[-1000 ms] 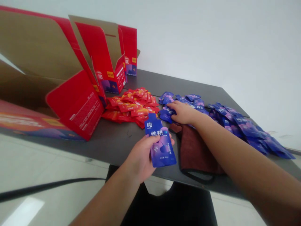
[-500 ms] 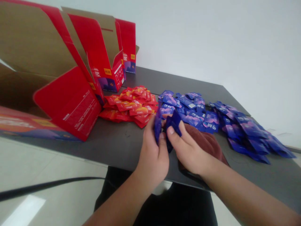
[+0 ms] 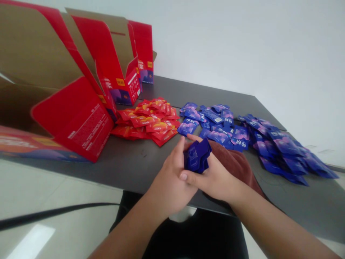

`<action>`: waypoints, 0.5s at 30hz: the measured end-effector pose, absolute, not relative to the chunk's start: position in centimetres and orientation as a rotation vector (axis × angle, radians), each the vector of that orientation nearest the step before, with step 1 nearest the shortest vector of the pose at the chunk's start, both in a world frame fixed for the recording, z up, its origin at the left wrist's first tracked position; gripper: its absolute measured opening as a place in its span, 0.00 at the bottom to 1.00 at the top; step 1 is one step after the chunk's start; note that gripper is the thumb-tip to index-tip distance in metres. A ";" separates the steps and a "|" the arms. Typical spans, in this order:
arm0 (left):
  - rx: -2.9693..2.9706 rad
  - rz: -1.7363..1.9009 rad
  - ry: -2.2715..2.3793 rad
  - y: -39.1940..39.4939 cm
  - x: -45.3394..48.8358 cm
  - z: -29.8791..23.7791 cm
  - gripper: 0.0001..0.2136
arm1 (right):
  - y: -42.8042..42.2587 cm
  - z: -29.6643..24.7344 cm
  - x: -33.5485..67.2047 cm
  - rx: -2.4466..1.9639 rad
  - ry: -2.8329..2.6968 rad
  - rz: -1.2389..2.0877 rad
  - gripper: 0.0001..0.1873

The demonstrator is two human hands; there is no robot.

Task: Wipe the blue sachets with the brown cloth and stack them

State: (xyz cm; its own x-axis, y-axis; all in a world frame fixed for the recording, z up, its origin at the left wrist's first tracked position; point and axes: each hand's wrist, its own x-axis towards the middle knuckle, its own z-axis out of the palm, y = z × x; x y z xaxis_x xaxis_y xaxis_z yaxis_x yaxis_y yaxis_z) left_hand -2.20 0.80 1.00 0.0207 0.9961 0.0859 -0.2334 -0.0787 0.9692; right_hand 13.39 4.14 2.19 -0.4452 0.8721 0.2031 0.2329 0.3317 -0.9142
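Note:
Between my two hands, over the table's near edge, a small stack of blue sachets (image 3: 196,155) is pressed together. My left hand (image 3: 172,180) closes round the stack from the left, and my right hand (image 3: 215,176) wraps it from the right, its thumb lying across the left hand. Just beyond them lies a loose pile of blue sachets (image 3: 215,133). A second blue pile (image 3: 280,147) is layered in overlapping rows to the right. Orange-red sachets (image 3: 151,122) are heaped to the left of the blue ones. A brown cloth (image 3: 237,162) lies partly under my right forearm.
Open red cartons stand along the left: a near carton (image 3: 78,122) with a flap jutting toward the sachets, a middle carton (image 3: 129,86) and a far one (image 3: 147,54). The dark table (image 3: 129,165) borders a white wall (image 3: 242,46) behind. A black strap (image 3: 59,212) crosses below the table.
The blue sachets, held apart in two bunches before, are now together in one stack. Both hands have come together around it and sit slightly lower.

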 end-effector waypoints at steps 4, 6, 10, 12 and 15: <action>1.359 1.358 0.985 0.7 -2.4 1.0 0.40 | 4.1 1.7 13.8 -0.967 -1.896 1.128 0.56; 1.345 1.386 1.019 0.6 -2.5 1.0 0.36 | 4.1 1.3 14.0 -0.981 -1.903 1.126 0.60; 1.325 1.348 1.116 0.6 -3.0 1.1 0.30 | 4.2 1.1 13.9 -0.935 -1.893 1.234 0.63; 1.237 1.302 1.228 0.7 -3.3 1.3 0.22 | 4.4 1.2 13.5 -0.955 -1.787 1.256 0.46; 1.093 1.259 1.358 1.0 -3.7 1.4 0.14 | 4.9 1.4 13.0 -1.098 -1.630 1.252 0.24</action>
State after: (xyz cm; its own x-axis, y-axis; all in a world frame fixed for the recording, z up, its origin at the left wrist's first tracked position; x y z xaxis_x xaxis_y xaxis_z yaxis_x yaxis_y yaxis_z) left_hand -3.71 0.99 1.39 -0.1480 0.9867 -0.0679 0.0070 0.0697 0.9975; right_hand 12.97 4.87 1.42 -0.3132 0.9463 0.0798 0.1671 0.1376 -0.9763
